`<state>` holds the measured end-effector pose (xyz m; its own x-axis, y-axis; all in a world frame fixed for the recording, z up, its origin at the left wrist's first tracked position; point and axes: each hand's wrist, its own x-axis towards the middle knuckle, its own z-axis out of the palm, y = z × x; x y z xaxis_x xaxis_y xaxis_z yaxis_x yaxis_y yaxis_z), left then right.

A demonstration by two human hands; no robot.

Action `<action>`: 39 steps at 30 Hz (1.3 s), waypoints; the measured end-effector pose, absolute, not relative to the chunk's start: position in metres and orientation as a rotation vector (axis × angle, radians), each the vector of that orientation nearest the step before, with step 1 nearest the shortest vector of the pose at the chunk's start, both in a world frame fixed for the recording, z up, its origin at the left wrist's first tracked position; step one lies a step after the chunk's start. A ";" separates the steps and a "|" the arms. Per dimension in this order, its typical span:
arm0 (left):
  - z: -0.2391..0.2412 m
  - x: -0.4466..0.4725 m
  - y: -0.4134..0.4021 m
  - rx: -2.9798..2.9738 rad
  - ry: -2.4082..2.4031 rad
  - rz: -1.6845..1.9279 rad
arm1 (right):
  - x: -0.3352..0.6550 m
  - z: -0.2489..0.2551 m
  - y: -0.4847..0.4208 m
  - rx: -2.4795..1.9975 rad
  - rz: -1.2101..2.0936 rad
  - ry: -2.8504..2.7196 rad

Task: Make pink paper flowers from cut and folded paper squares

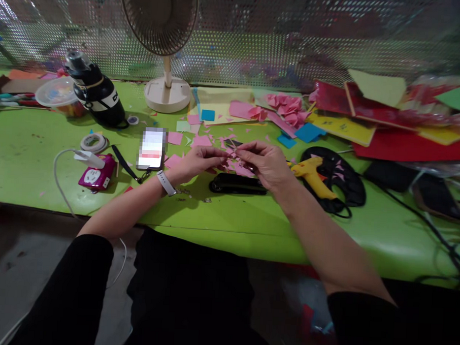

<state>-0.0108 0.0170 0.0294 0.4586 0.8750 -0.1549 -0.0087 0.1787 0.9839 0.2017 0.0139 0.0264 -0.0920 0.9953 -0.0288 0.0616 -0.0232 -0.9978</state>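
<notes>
My left hand and my right hand meet fingertip to fingertip over the green table. My right thumb and index finger pinch a thin, light, stick-like piece. The left fingers are pressed together at its lower end; whether they grip it too is too small to make out. Beneath my hands lie pink paper scraps. A black stapler rests just in front of them, partly hidden by my right hand. To the right, a yellow glue gun lies on a black curved pad.
A phone, tape roll and magenta power adapter with a white cable are at left. Behind stand a black bottle and a fan. Pink paper flowers and coloured sheets lie at back right.
</notes>
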 end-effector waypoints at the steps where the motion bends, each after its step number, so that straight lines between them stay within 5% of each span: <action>1: 0.029 -0.011 0.017 1.237 0.890 0.762 | 0.202 0.027 0.014 -1.230 1.269 -1.312; 39: 0.034 -0.015 0.014 1.393 0.769 0.889 | 0.206 0.031 0.008 -1.068 1.602 -1.340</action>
